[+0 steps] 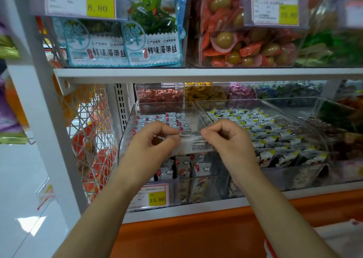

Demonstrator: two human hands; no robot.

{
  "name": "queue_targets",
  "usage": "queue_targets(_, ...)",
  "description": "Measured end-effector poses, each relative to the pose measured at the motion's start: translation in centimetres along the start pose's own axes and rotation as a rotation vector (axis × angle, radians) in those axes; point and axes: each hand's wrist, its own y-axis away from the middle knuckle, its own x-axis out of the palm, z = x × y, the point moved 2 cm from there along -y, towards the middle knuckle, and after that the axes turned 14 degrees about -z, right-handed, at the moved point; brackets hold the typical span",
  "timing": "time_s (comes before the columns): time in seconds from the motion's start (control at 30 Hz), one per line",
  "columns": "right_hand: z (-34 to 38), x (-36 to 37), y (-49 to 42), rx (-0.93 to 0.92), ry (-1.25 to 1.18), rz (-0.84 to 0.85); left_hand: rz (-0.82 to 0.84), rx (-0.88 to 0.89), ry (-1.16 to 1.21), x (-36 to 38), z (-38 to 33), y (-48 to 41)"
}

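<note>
Pinching the clear printed plastic packet [196, 145] by its top, my left hand [155, 139] and right hand [229, 137] hold it over the transparent acrylic bin [125, 139], likely for tearing open.

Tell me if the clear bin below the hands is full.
Partly full: small white packets lie in the clear bin, well below its rim. The left hand and right hand pinch a printed bag above it.

White upper shelf [196, 73], seaweed packets [153, 41], clear bin of wrapped eggs [245, 62], lower shelf [196, 208], clear snack bins [294, 179]
</note>
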Motion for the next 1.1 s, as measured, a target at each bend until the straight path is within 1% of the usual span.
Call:
queue_targets(0.07,0.1,0.0,0.0,-0.026,0.013,-0.026,0.007,0.007,-0.013,0.0,-0.1,0.0)
queue_targets(0.17,0.2,0.1,0.3,-0.058,0.035,-0.015,-0.059,-0.013,0.002,0.1,-0.2,0.0)
queue_targets(0.27,0.3,0.3,0.6,0.004,-0.019,0.065,-0.132,-0.032,-0.006,0.0,0.1,-0.3)
queue_targets(0.33,0.4,0.3,0.6,0.044,-0.064,0.164,-0.174,-0.082,0.027,0.0,0.5,-0.5)
queue_targets(0.4,0.5,0.2,0.5,0.032,-0.067,0.224,-0.206,-0.150,0.077,0.0,0.8,-0.7)
queue_targets(0.43,0.5,0.2,0.4,0.024,-0.067,0.213,-0.204,-0.178,0.107,0.1,0.9,-0.8)
queue_targets(0.5,0.3,-0.1,0.1,0.040,-0.080,0.107,-0.172,-0.202,0.144,0.4,1.1,-0.9)
queue_targets(0.53,0.2,-0.3,0.0,0.063,-0.093,0.032,-0.162,-0.179,0.112,0.5,1.2,-1.0)
queue_targets(0.57,0.0,-0.5,-0.2,0.086,-0.103,-0.041,-0.163,-0.119,0.029,0.6,1.4,-1.1)
queue_targets(0.63,-0.4,-0.8,-0.6,0.105,-0.115,-0.155,-0.147,0.093,-0.262,0.8,2.0,-1.4)
queue_targets(0.7,-0.6,-1.2,-0.8,0.086,-0.102,-0.218,-0.065,0.283,-0.586,1.2,2.8,-1.6)
queue_targets(0.77,-0.8,-1.3,-0.9,0.065,-0.061,-0.237,0.061,0.366,-0.812,1.9,3.6,-1.6)
queue_targets(0.87,-1.0,-1.3,-0.7,0.034,-0.001,-0.236,0.239,0.416,-0.948,2.8,4.4,-1.4)
queue_targets(0.93,-1.0,-1.1,-0.7,0.013,0.024,-0.242,0.301,0.443,-1.010,3.0,4.9,-1.3)
queue_targets(1.0,-0.9,-1.0,-0.7,-0.001,0.046,-0.234,0.322,0.453,-1.045,2.9,5.1,-1.3)
queue_targets(1.1,-0.8,-0.9,-0.9,-0.026,0.098,-0.201,0.292,0.460,-1.008,2.8,4.8,-1.2)
